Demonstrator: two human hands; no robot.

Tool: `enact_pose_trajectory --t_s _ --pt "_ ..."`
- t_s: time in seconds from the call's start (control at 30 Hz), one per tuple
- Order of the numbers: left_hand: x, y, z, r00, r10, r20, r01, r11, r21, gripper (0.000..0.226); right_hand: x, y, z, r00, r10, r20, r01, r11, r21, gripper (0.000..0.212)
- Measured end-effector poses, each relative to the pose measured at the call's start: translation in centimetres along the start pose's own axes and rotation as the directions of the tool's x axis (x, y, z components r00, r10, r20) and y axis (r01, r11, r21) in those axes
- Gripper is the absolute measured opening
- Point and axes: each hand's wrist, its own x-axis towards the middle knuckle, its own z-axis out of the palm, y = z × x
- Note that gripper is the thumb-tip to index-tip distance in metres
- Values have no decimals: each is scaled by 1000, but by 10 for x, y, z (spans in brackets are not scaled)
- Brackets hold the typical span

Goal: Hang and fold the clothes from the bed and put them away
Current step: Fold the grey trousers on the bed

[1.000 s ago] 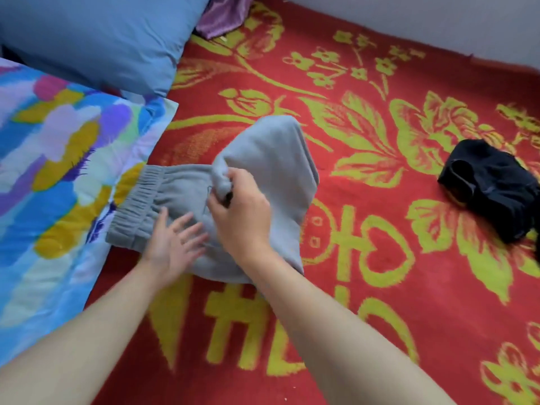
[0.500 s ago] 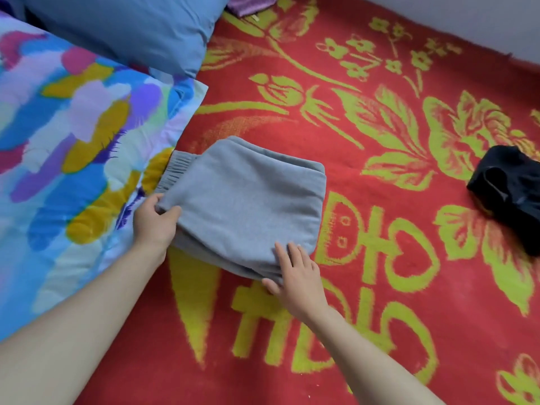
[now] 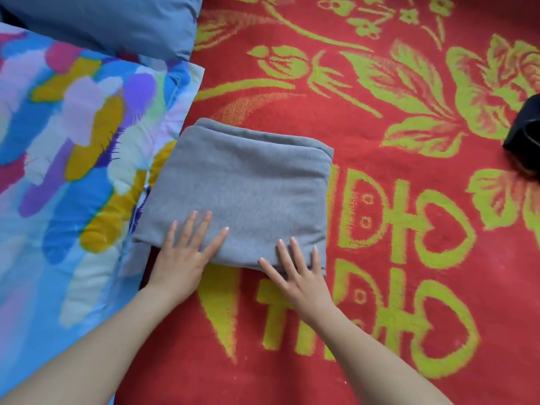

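We had our left hand [image 3: 181,258] flat on the folded grey garment [image 3: 242,194] at its seven o'clock corner, fingers straight and spread, gripping nothing. Our right hand [image 3: 298,276] lay just as flat and open at the five o'clock corner, its palm on the red blanket [image 3: 380,258]. The garment sat on that blanket, its nine o'clock edge touching the colourful quilt [image 3: 73,141]. A blue pillow [image 3: 117,21] lay at eleven o'clock and a dark garment [image 3: 526,135] well apart at three o'clock.
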Motion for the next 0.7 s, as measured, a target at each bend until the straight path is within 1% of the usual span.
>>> enact_pose_trajectory --t_s 0.03,0.1,0.13,0.2,0.23,0.33,0.4,0.47,0.6,0.7 --pt "3 -1 1 999 -10 44 10 1000 9 60 2 -1 1 1000 -8 -6 8 1000 -12 73" --pt "7 -6 4 992 -29 121 27 999 20 64 8 0 2 999 -17 28 17 999 -28 77" --pt "9 -9 6 992 -28 127 25 999 26 66 10 2 2 999 -31 34 32 999 -35 75" --pt "11 -13 13 995 -7 99 3 999 38 64 14 10 5 997 -80 -17 79 996 -50 59" --pt "13 -14 16 997 3 80 -6 999 40 62 15 15 7 993 -104 -55 101 994 -52 54" --pt "21 -16 22 998 1 64 -5 998 55 57 22 33 10 986 -131 -99 122 988 -95 55" --pt "25 -16 24 998 2 59 -5 998 56 56 31 41 8 984 -135 -114 122 986 -113 66" --pt "30 -19 25 998 14 62 -17 999 45 57 40 42 4 990 -118 -78 113 991 -71 74" --pt "39 -28 25 995 65 74 -67 997 32 59 54 40 1 995 -96 -29 97 995 37 77" --pt "45 -30 24 995 78 59 -79 997 15 58 58 46 -3 991 -105 -83 117 982 149 65"
